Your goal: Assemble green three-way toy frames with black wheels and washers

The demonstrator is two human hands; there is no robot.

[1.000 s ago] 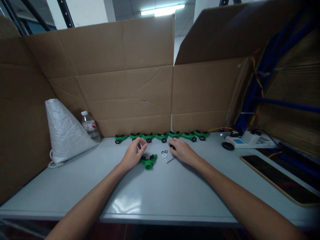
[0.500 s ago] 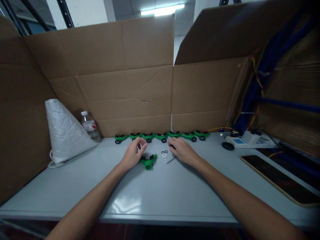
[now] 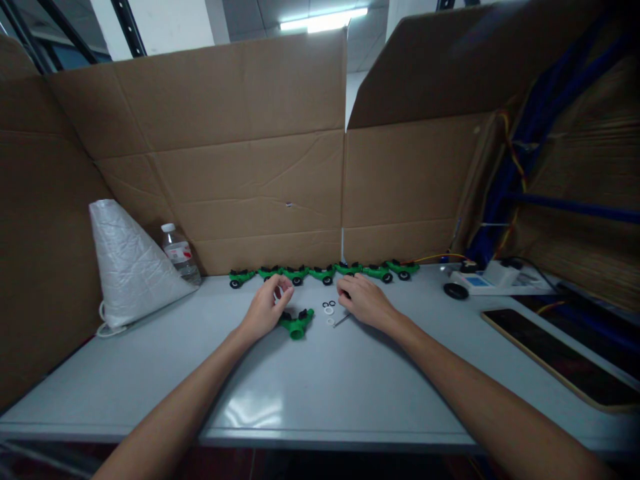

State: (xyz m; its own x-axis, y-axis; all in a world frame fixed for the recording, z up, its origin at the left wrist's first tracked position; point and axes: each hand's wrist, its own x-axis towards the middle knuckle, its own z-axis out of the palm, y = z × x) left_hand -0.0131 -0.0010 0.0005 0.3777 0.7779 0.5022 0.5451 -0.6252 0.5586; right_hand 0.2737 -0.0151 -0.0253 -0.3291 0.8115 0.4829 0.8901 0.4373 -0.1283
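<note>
My left hand (image 3: 267, 308) rests on the table beside a green toy vehicle body (image 3: 297, 327) with black parts on top. Its fingers curve loosely, a gap shows between thumb and fingertips, and nothing is seen in them. To the right, my right hand (image 3: 367, 301) is closed, fingertips pointing down at the table; whatever they pinch, if anything, is hidden. A thin metal rod (image 3: 342, 320) lies just below those fingers. Between the hands are two small black rings (image 3: 329, 304), a white ring (image 3: 329, 311) and another small white ring (image 3: 331, 322).
Several green toy vehicles (image 3: 323, 275) with black wheels line the back of the table (image 3: 320, 387) against a cardboard wall (image 3: 260, 200). A silvery bag (image 3: 135, 267) and a water bottle (image 3: 180, 253) stand left. On the right are a power strip (image 3: 505, 283) and a phone-like dark slab (image 3: 560, 357).
</note>
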